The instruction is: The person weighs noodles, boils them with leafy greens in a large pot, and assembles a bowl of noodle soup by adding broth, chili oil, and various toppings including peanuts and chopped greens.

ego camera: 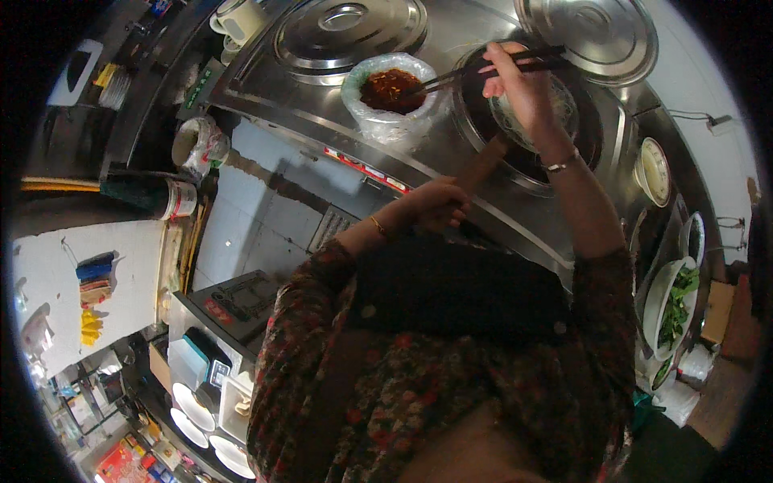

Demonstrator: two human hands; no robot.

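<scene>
My right hand [516, 87] grips a pair of long dark chopsticks [456, 73] over the round pot well. The tips reach into a plastic-lined bowl [395, 127] of dark red chili sauce [386, 87]. My left hand [441, 202] is closed around a flat wooden handle [483, 166] at the counter's front edge. That handle slants up to what looks like a round strainer, partly hidden behind my right wrist, with pale thin noodles [566, 111] inside it. The strainer sits in or over the dark pot well [595, 130].
Steel lids [350, 36] [598, 36] lie on the steel cooktop behind the bowl and pot. A cream bowl [653, 172] and a white bowl of leafy greens [676, 308] stand at right. White plates [193, 406] and a box [232, 305] are at lower left.
</scene>
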